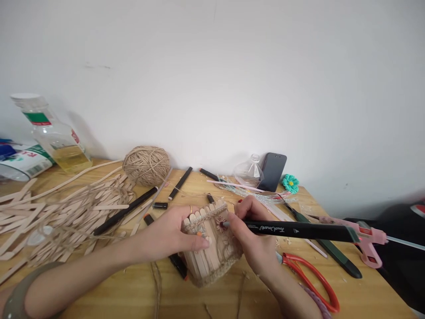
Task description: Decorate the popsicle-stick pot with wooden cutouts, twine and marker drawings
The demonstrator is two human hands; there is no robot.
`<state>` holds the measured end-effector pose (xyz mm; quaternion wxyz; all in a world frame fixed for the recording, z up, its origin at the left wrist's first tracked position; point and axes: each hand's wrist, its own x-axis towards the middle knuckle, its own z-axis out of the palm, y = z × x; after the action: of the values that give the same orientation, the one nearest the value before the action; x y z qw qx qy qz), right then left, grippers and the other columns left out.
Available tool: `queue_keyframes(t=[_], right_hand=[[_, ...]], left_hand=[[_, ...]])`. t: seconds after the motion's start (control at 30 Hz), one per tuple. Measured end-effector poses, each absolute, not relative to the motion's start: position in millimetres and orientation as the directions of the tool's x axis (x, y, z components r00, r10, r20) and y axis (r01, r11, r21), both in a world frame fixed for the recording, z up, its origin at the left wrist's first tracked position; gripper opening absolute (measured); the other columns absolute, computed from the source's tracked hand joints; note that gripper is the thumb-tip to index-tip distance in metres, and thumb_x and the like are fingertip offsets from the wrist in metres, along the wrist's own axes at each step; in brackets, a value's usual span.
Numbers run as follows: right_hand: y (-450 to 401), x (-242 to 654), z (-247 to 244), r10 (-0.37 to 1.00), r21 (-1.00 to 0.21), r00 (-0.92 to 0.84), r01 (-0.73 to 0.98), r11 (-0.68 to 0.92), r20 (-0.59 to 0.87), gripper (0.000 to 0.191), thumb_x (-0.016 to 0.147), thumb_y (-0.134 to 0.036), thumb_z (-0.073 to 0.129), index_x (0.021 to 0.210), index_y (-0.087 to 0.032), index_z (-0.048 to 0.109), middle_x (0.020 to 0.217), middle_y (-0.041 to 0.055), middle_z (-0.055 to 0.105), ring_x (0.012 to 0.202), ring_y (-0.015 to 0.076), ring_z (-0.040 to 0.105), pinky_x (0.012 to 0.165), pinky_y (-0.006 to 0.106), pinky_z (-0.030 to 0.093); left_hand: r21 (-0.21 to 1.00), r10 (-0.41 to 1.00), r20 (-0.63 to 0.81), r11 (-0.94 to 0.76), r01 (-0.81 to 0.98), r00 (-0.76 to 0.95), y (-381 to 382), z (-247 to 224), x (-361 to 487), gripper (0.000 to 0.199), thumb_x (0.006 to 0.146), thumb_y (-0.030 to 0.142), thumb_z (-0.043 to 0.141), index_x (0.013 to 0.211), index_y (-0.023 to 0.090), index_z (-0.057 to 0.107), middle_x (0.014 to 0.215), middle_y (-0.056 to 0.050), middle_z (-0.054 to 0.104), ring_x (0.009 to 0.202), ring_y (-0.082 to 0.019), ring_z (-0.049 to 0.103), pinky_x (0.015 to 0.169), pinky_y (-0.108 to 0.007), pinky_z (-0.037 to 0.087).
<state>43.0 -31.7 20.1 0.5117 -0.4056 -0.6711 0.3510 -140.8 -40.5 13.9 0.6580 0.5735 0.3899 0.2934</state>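
Note:
A small holder made of craft sticks, trimmed with twine along its top and bottom, is tilted in my left hand. The left thumb presses on its front and the fingers go behind it. My right hand grips a black marker like a pen. Its tip meets a flower drawing on the front of the holder, whose centre is dark. An orange spot and more petal outlines show beside the left thumb. The far side of the holder is hidden.
Loose craft sticks pile up at left by a twine ball and a glass bottle. Several markers lie behind the hands. Red-handled scissors, a pink glue gun and a phone are at right.

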Motion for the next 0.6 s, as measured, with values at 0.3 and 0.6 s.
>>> queue_keyframes(t=[0.3, 0.6], right_hand=[[-32.6, 44.9, 18.6, 0.901, -0.883, -0.126, 0.186, 0.431, 0.414, 0.028, 0.08, -0.023, 0.056, 0.06, -0.022, 0.035, 0.055, -0.0069, 0.034, 0.051, 0.0103, 0.031, 0.046, 0.024, 0.026], [-33.0, 44.6, 19.3, 0.895, -0.873, -0.159, 0.203, 0.443, 0.417, 0.027, 0.081, -0.021, 0.055, 0.062, -0.022, 0.036, 0.055, -0.0073, 0.034, 0.05, 0.0101, 0.032, 0.046, 0.024, 0.026]], left_hand=[[0.983, 0.834, -0.179, 0.177, 0.053, 0.522, -41.8, 10.4, -141.7, 0.032, 0.068, 0.038, 0.072, 0.084, 0.017, 0.053, 0.068, 0.006, 0.047, 0.061, -0.01, 0.04, 0.057, -0.021, 0.035], [0.983, 0.834, -0.176, 0.173, 0.056, 0.523, -43.2, 13.9, -141.3, 0.032, 0.068, 0.037, 0.071, 0.083, 0.016, 0.053, 0.068, 0.006, 0.046, 0.061, -0.01, 0.04, 0.057, -0.02, 0.035]])
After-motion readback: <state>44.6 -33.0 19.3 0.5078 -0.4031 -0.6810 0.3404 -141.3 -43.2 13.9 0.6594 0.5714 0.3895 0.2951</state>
